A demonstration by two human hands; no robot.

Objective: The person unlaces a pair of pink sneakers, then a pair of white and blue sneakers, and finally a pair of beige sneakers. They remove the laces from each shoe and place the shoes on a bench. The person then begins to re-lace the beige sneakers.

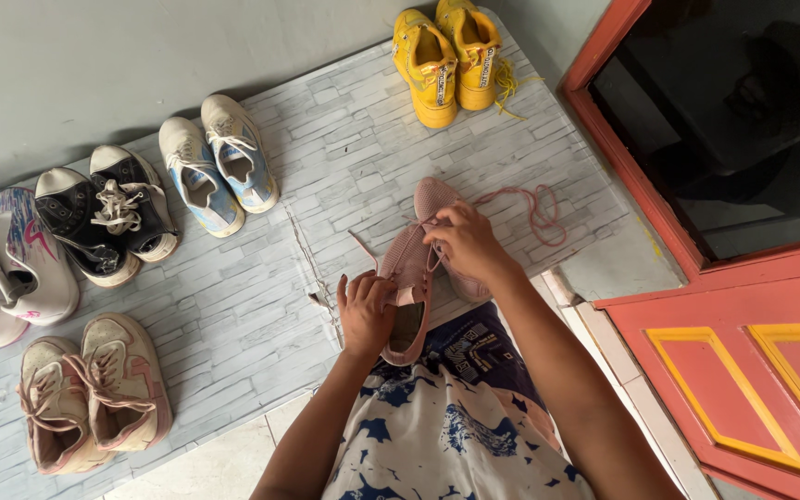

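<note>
A pink knit sneaker (406,268) lies on a grey brick-patterned mat (261,306) just in front of my knees. My left hand (366,313) grips its heel and tongue end. At the toe end, my right hand (465,243) pinches the pink lace (537,211) at the eyelets; the lace trails off to the right in loose loops. A second pink sneaker (437,196) lies under my right hand, mostly hidden.
Pairs of shoes line the mat: yellow sneakers (448,57) at the top, white-and-blue ones (218,162), black ones (108,215), white-and-pink ones (6,268) at left, beige-pink ones (90,393) lower left. A red door with yellow trim (752,370) stands at the right.
</note>
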